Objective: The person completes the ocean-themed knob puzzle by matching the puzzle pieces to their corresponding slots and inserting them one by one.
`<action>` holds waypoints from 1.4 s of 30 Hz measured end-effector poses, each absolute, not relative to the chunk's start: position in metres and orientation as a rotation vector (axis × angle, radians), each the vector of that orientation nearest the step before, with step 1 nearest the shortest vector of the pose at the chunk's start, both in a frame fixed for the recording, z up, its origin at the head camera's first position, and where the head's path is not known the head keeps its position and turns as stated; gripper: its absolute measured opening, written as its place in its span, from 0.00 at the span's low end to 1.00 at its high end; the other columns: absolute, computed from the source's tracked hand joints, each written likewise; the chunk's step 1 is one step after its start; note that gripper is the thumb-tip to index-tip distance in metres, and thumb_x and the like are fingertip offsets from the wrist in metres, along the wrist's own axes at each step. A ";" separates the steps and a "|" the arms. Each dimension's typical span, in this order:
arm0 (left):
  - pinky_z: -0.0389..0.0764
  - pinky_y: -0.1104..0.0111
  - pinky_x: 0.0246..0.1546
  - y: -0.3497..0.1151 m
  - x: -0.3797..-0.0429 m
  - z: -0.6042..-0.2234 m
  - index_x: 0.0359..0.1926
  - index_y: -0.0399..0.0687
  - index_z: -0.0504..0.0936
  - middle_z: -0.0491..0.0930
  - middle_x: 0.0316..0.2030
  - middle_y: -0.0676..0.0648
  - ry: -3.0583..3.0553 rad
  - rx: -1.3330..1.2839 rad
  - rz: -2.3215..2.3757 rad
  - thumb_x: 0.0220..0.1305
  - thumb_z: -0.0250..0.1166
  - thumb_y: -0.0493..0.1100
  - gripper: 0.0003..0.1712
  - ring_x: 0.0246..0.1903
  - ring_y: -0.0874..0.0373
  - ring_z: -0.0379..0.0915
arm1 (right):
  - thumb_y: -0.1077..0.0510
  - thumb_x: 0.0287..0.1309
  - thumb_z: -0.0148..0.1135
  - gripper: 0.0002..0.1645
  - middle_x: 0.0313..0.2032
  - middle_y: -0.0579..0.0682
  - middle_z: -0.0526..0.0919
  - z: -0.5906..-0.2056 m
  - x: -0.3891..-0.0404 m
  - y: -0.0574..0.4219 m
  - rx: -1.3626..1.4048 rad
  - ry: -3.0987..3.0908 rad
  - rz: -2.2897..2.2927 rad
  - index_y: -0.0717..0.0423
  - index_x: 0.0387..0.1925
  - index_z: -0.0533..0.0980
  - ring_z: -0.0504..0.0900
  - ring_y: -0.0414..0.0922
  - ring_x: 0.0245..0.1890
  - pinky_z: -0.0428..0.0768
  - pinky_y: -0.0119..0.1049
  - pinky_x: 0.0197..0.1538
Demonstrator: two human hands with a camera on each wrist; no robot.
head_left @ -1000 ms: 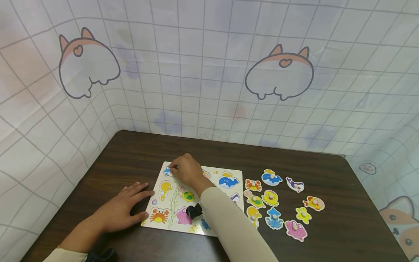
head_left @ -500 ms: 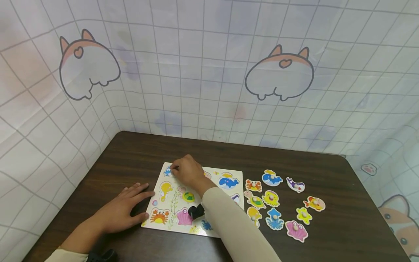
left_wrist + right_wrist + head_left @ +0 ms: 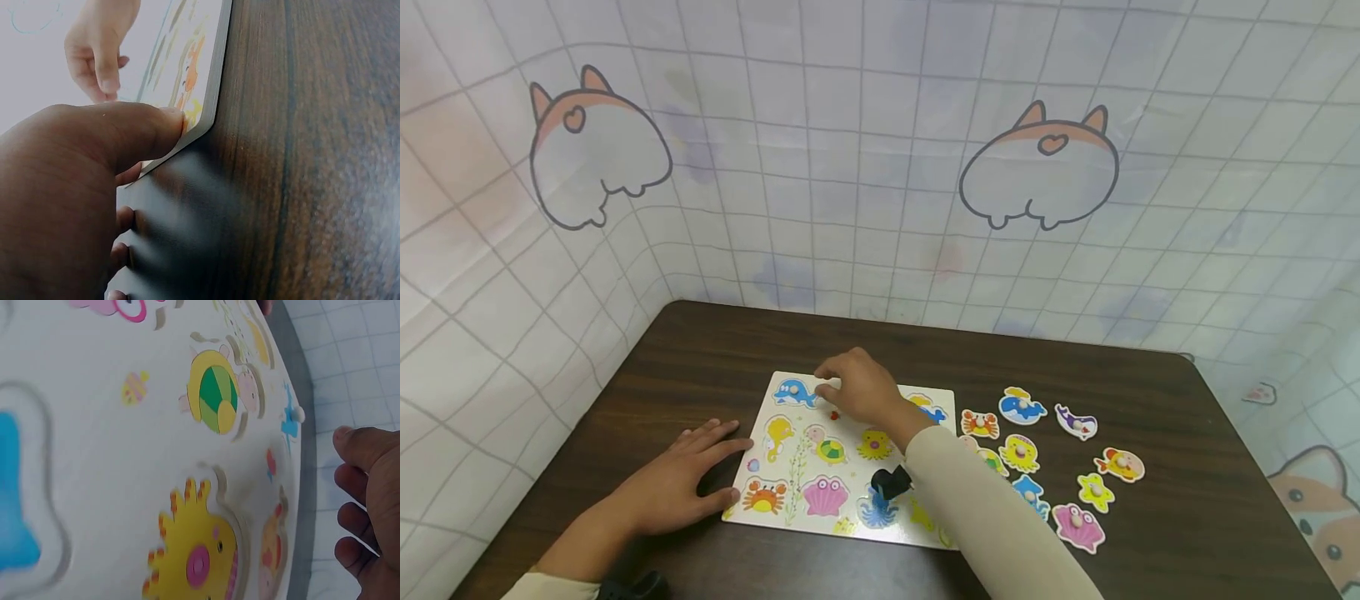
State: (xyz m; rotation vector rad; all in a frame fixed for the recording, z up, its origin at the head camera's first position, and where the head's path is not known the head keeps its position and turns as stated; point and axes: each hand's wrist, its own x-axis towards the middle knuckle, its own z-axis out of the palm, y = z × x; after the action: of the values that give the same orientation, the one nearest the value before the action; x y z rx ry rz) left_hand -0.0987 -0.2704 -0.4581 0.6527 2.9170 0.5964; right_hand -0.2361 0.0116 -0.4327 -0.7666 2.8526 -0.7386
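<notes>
- Puzzle board (image 3: 850,467), white, flat on the counter (image 3: 700,358); sea-animal pictures printed in its recesses, seahorse, turtle, crab, pink shell and yellow octopus among them.
- Dolphin piece (image 3: 794,393), blue, in the recess at the board's upper left corner; its round knob (image 3: 299,415) stands up from the surface.
- Right hand (image 3: 865,393), above the board's upper edge, just beside the dolphin piece; fingers loosely bent, gripping nothing, apart from the knob in the right wrist view.
- Left hand (image 3: 681,479), at the board's left side; fingers spread and extended, thumb resting on the near left corner, index fingertip at the left edge.
- Loose knobbed pieces on the counter, right of the board: crab (image 3: 981,424), whale (image 3: 1021,408), purple-and-white sea animal (image 3: 1076,423), octopus (image 3: 1019,453), fish (image 3: 1120,465), star (image 3: 1096,493), pink shell piece (image 3: 1078,528).
- Turtle piece (image 3: 992,462) and blue squid (image 3: 1032,493), same group, each partly hidden by the right sleeve (image 3: 985,508).
- Backdrop cloth (image 3: 895,167), white, grid-lined, with cartoon animal outlines, behind the counter.
</notes>
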 end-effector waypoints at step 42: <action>0.55 0.33 0.68 -0.276 -0.101 -0.463 0.72 0.58 0.73 0.63 0.75 0.42 2.933 0.683 0.606 0.66 0.65 0.66 0.38 0.74 0.34 0.54 | 0.48 0.61 0.74 0.21 0.55 0.47 0.81 -0.428 -0.186 0.155 -0.446 2.951 -0.885 0.47 0.55 0.84 0.77 0.49 0.58 0.80 0.52 0.58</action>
State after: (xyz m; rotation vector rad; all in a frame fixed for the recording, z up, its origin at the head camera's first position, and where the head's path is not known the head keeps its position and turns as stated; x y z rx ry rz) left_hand -0.1012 -0.2763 -0.4627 0.6830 2.9335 0.6059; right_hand -0.1856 0.1555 -0.4280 -0.4458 2.9505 -0.8851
